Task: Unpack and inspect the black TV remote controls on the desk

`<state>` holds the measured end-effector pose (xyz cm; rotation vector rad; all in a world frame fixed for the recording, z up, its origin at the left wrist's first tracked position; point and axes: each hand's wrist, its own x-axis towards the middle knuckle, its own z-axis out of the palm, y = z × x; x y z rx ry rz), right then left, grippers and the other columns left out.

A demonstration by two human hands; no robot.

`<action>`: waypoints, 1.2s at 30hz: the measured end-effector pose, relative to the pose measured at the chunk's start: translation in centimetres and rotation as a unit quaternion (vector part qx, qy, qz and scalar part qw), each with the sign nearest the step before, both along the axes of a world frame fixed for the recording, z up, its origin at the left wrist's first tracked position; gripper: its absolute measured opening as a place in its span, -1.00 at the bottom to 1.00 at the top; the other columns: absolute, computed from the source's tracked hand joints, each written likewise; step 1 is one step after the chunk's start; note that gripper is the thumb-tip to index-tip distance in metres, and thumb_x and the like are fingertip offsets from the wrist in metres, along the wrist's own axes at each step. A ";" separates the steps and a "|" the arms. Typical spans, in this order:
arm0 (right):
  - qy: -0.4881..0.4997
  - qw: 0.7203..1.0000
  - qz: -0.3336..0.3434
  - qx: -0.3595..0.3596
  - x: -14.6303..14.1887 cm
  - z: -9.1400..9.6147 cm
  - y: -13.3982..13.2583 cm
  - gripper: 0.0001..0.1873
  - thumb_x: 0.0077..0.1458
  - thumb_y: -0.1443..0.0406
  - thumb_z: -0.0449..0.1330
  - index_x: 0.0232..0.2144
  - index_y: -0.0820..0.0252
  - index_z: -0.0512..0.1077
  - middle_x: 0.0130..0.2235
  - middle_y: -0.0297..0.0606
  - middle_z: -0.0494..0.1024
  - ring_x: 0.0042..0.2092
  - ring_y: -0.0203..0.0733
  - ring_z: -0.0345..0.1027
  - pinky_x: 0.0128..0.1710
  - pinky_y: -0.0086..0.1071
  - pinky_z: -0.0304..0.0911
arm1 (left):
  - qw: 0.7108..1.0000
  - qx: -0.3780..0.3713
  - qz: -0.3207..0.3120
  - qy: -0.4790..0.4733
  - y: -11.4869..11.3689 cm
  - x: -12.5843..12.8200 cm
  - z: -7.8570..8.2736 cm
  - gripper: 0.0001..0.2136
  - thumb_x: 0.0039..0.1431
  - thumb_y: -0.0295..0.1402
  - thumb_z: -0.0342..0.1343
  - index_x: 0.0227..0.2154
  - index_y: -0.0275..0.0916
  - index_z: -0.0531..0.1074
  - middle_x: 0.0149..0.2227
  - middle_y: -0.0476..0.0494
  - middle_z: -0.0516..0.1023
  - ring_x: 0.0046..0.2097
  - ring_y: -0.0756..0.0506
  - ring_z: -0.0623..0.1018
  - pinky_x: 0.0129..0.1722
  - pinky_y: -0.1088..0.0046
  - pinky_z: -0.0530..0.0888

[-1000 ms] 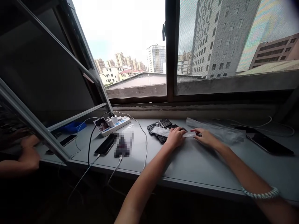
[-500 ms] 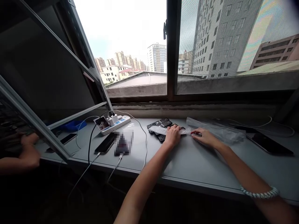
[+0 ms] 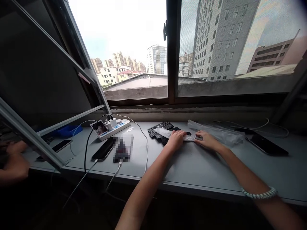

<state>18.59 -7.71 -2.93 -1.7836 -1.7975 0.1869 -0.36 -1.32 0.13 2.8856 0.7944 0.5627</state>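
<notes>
My left hand point(image 3: 177, 139) presses down with curled fingers on a narrow white translucent plastic sleeve point(image 3: 163, 132). The sleeve lies across several black remote controls point(image 3: 158, 127) at the back of the desk. At the sleeve's right end, my right hand point(image 3: 206, 140) pinches it between thumb and fingers; a small greyish part shows there. Whether anything is inside the sleeve I cannot tell. Just behind my right hand lies a larger clear plastic bag point(image 3: 217, 131), crumpled and flat.
On the right a black phone point(image 3: 267, 145) lies near a white cable. To the left are a charging phone point(image 3: 103, 150), a blurred-out object point(image 3: 122, 148) on a cable, and a power strip point(image 3: 115, 130). A metal frame point(image 3: 90, 80) leans beside another person's arm point(image 3: 15, 163).
The view has turned slightly right, so everything sits a little further left. My right fingers have closed in on the sleeve's end, while my left hand stays on it.
</notes>
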 end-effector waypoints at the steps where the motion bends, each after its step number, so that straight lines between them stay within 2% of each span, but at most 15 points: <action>1: -0.002 1.000 0.000 0.001 0.0 0.0 0.0 -0.71 -0.06 0.12 0.11 -0.36 0.15 0.47 -0.18 -0.18 0.44 -0.16 -0.10 0.31 -0.16 -0.30 0.24 | 1.000 0.007 0.006 -0.007 0.0 0.0 0.0 -0.74 0.13 -0.56 -0.19 -0.21 -0.24 0.34 -0.16 -0.11 0.46 -0.07 -0.05 0.39 0.01 0.36 0.18; 4: 0.003 1.000 -0.006 0.004 -0.2 0.1 0.0 -0.64 -0.06 0.03 0.11 -0.32 0.15 0.45 -0.21 -0.19 0.44 -0.19 -0.10 0.32 -0.18 -0.29 0.25 | 0.999 0.022 0.042 -0.027 0.2 0.0 0.2 -0.76 0.13 -0.55 -0.17 -0.23 -0.24 0.34 -0.18 -0.10 0.47 -0.10 -0.05 0.41 0.03 0.35 0.15; 7: 0.018 1.000 -0.013 0.010 -0.4 0.1 0.0 -0.53 -0.04 0.00 0.09 -0.15 0.15 0.39 -0.15 -0.17 0.42 -0.17 -0.11 0.31 -0.17 -0.29 0.25 | 0.997 0.017 0.073 -0.029 0.2 0.0 0.3 -0.78 0.13 -0.55 -0.16 -0.25 -0.23 0.34 -0.20 -0.08 0.48 -0.14 -0.05 0.43 0.01 0.35 0.17; 12: -0.005 0.999 0.031 0.016 -0.8 0.3 -0.2 -0.52 0.04 0.04 0.02 -0.02 0.06 0.33 0.03 -0.22 0.32 -0.01 -0.07 0.22 0.02 -0.21 0.13 | 0.994 0.030 0.104 -0.032 0.1 0.1 0.1 -0.84 0.12 -0.52 -0.10 -0.29 -0.23 0.33 -0.20 -0.08 0.45 -0.17 -0.05 0.43 -0.04 0.37 0.19; 15: -0.012 1.000 0.011 -0.002 -1.0 0.0 -0.1 -0.48 0.04 0.03 0.03 0.01 0.11 0.31 0.04 -0.17 0.32 0.05 -0.02 0.16 0.05 -0.16 0.08 | 0.989 0.045 0.124 -0.067 -0.2 0.1 0.3 -0.86 0.13 -0.51 -0.11 -0.33 -0.23 0.33 -0.24 -0.06 0.44 -0.20 -0.03 0.42 -0.06 0.38 0.18; 18: -0.006 1.000 -0.003 -0.007 -1.1 -0.3 0.0 -0.41 0.02 0.06 0.06 0.09 0.12 0.20 0.01 -0.17 0.36 0.02 -0.03 0.20 0.03 -0.16 0.10 | 0.981 0.055 0.156 -0.104 -0.4 -0.1 0.7 -0.85 0.14 -0.54 -0.13 -0.36 -0.23 0.32 -0.25 -0.05 0.42 -0.23 -0.02 0.42 -0.04 0.37 0.15; 24: -0.010 1.000 0.009 0.002 -1.0 -0.4 0.2 -0.49 0.01 0.07 0.07 0.00 0.12 0.31 -0.03 -0.17 0.39 0.02 -0.01 0.20 0.01 -0.16 0.12 | 0.971 0.047 0.189 -0.136 -0.3 -0.1 0.8 -0.85 0.12 -0.56 -0.12 -0.36 -0.22 0.31 -0.23 -0.05 0.39 -0.21 -0.03 0.40 -0.05 0.37 0.13; 31: 0.012 1.000 0.004 0.016 -0.9 -0.9 0.4 -0.40 0.01 0.02 0.07 0.09 0.05 0.20 -0.05 -0.18 0.40 0.01 -0.01 0.22 0.02 -0.12 0.11 | 0.976 0.022 0.178 -0.122 -0.4 0.1 0.4 -0.78 0.06 -0.44 0.01 -0.20 -0.17 0.32 -0.17 -0.09 0.37 -0.11 -0.09 0.35 -0.02 0.32 0.13; 36: -0.007 1.000 -0.002 0.017 -0.9 -0.9 0.4 -0.48 0.02 0.00 0.05 -0.02 0.09 0.31 -0.04 -0.18 0.39 0.04 0.02 0.18 0.04 -0.10 0.08 | 0.981 0.032 0.170 -0.089 -0.3 -0.1 0.4 -0.83 0.08 -0.47 -0.03 -0.27 -0.19 0.40 -0.17 -0.10 0.36 -0.10 -0.09 0.34 0.00 0.30 0.14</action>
